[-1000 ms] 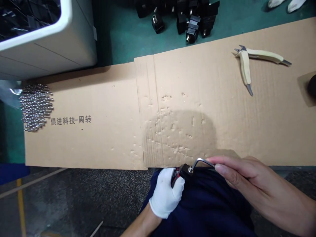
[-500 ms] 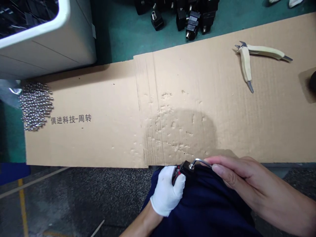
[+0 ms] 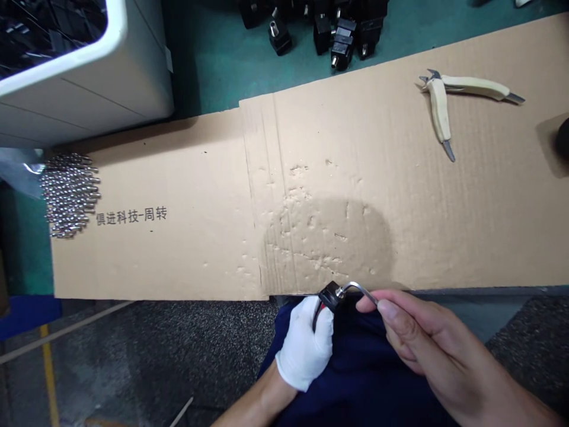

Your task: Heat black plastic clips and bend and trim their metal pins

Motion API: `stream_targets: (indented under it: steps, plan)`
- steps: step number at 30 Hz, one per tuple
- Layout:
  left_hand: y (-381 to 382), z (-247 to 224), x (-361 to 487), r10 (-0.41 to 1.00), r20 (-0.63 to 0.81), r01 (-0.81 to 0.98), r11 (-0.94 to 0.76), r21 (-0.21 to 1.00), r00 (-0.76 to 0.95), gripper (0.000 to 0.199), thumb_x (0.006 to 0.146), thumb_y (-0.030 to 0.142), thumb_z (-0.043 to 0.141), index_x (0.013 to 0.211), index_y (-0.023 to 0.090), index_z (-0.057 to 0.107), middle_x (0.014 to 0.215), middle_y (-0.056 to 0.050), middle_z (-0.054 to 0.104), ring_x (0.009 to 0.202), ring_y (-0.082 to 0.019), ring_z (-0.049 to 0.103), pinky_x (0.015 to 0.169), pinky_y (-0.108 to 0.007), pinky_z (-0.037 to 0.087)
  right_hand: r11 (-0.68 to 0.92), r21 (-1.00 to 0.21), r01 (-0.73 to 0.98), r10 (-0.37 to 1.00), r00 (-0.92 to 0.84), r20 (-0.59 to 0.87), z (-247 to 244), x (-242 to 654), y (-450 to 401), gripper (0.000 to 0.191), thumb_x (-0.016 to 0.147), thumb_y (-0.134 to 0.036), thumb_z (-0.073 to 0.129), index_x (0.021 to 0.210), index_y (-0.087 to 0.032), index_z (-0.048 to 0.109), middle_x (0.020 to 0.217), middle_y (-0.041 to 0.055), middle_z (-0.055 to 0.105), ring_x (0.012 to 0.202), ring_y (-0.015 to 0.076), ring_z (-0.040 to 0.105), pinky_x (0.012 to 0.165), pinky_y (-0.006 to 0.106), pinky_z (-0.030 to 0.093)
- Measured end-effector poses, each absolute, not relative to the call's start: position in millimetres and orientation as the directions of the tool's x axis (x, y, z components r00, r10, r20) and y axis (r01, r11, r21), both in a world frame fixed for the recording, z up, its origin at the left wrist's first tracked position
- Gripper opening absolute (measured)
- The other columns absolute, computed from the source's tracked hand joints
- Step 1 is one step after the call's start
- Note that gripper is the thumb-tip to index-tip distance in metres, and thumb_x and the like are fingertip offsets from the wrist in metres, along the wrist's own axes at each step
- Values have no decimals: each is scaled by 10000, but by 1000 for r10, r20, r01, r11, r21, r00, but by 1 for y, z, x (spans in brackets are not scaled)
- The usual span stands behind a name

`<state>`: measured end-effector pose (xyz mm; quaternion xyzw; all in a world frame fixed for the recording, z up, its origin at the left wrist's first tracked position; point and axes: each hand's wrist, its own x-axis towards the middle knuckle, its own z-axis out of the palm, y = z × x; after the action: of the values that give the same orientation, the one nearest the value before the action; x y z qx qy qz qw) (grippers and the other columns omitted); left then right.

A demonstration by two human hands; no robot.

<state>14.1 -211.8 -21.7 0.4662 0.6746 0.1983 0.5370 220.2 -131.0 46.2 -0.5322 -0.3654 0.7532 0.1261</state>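
At the front edge of the cardboard, my left hand (image 3: pixel 306 339), in a white glove, is closed around a small black block (image 3: pixel 330 296) with a bit of red beside it. A short metal fitting (image 3: pixel 340 292) sticks out of the block toward the right. My bare right hand (image 3: pixel 413 329) pinches a bent hex key (image 3: pixel 358 288) between thumb and forefinger. The key's bent end meets the fitting; how deep it sits in it I cannot tell. My glove hides the rest of the block.
A cardboard sheet (image 3: pixel 200 237) covers the bench. Many metal pins (image 3: pixel 71 196) lie at its left end, below a white bin (image 3: pixel 133 71). Cream-handled cutting pliers (image 3: pixel 440 110) lie open at upper right. Black blocks with metal fittings (image 3: pixel 344 44) stand along the far side.
The black block has tilted and shifted slightly left and up. My right hand has turned, lowering a little, with its fingers placed differently on the hex key. The view has shifted slightly.
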Motion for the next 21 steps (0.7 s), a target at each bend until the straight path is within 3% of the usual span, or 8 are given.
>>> stream_targets:
  steps: [3,14,21]
  plan:
    - [-212,-20,16,837,-547,398,503,767,-2,328,1069,368,426,1084,179,693,988,-94,714,927,-245,650,904,-356,469,-672,-721,171,626,-389,-676,47,216,-136,413,1111,-543,445,1227,-225,684,625,-44,406,530,101,351,481,222,260]
    - [-214,-19,24,834,-546,348,534,770,-72,349,1074,388,420,1003,185,695,846,-49,670,753,-188,572,762,-301,456,-566,-808,163,752,-298,-587,42,205,-159,330,1111,-429,462,1270,-231,672,585,-53,381,502,121,367,479,233,304]
    - [-209,-14,29,844,-532,303,527,794,-76,376,1093,379,389,1197,196,701,1054,-74,735,910,-207,644,868,-302,480,-489,-861,140,822,-257,-509,35,198,-174,299,1113,-364,452,1295,-235,651,578,-61,379,481,116,377,472,225,300]
